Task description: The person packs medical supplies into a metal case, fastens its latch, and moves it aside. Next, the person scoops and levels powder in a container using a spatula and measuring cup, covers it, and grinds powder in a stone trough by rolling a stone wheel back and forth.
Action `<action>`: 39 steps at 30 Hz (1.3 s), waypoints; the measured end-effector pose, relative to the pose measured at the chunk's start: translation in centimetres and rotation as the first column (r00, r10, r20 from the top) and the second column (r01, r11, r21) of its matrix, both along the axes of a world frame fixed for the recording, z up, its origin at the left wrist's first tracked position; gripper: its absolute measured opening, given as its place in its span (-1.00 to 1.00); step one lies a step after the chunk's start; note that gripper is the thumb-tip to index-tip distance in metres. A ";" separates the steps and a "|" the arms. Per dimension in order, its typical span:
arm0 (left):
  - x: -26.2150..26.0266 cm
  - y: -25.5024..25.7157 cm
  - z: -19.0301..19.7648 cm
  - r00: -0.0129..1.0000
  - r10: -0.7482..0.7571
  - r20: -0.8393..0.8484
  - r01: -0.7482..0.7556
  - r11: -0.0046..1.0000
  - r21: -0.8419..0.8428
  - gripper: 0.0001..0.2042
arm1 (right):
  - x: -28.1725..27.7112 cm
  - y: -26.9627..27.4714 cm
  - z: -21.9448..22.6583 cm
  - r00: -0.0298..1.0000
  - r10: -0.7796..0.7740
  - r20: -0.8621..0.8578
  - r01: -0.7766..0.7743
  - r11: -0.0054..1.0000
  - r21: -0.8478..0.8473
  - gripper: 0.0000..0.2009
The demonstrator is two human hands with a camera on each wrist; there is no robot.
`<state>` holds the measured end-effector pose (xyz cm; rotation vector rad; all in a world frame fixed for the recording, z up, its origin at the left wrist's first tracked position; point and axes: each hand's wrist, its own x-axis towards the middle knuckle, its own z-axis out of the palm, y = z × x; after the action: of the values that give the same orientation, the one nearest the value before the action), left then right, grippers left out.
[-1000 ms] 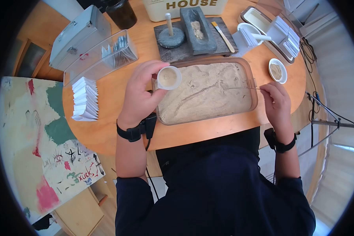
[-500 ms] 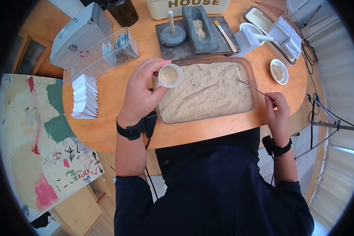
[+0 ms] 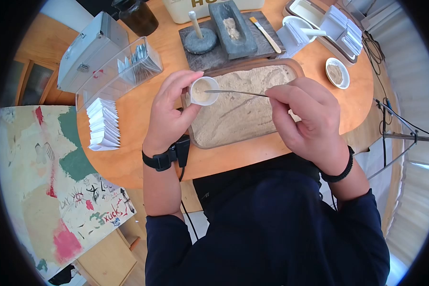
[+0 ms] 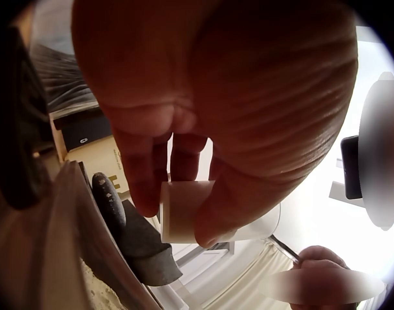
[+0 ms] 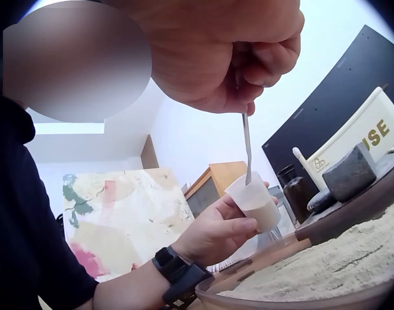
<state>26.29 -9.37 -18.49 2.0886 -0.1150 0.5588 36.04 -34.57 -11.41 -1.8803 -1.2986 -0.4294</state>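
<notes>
My left hand (image 3: pixel 169 112) grips a small translucent plastic cup (image 3: pixel 215 93) between thumb and fingers, its mouth tipped up towards the head camera. Pale powder lies inside; the right wrist view shows it filling the lower part of the cup (image 5: pixel 261 213). A thin metal spatula (image 3: pixel 243 93) is pinched in my right hand (image 3: pixel 312 119), which has come over the tray's right side. The spatula's far end dips into the cup's mouth. Below both hands sits a brown see-through tray (image 3: pixel 298 69) of beige powder (image 3: pixel 238 119), furrowed on top.
Behind the tray, a dark board (image 3: pixel 188 57) carries a stone trough (image 3: pixel 219 28), a round stone with a handle (image 3: pixel 200 42) and a brush (image 3: pixel 265 34). A small white bowl (image 3: pixel 344 82) of powder stands right. Folded white papers (image 3: pixel 103 125) and a clear box (image 3: pixel 148 62) are left.
My right hand has lifted the spatula from the tray's right side and brought it left and up to the cup. The left hand keeps holding the cup in nearly the same place.
</notes>
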 end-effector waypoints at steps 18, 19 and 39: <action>0.0 -0.2 0.0 1.000 -0.010 -0.007 0.010 1.000 -0.026 -0.50 | -0.6 1.1 0.2 0.980 0.106 0.170 -0.084 0.988 -0.133 -0.75; 0.0 -0.2 0.0 1.000 -0.010 -0.007 0.010 1.000 -0.026 -0.50 | -0.6 1.1 0.3 0.981 0.098 0.168 -0.079 0.990 -0.117 -0.76; 0.0 -0.2 -0.1 1.000 -0.021 -0.008 0.021 0.999 -0.032 -0.49 | -0.5 1.4 -0.3 0.998 0.029 0.059 -0.025 0.998 -0.062 -0.83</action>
<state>26.33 -9.54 -18.59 2.0563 -0.1229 0.5363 35.52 -33.16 -11.73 -1.9113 -1.3896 -0.4395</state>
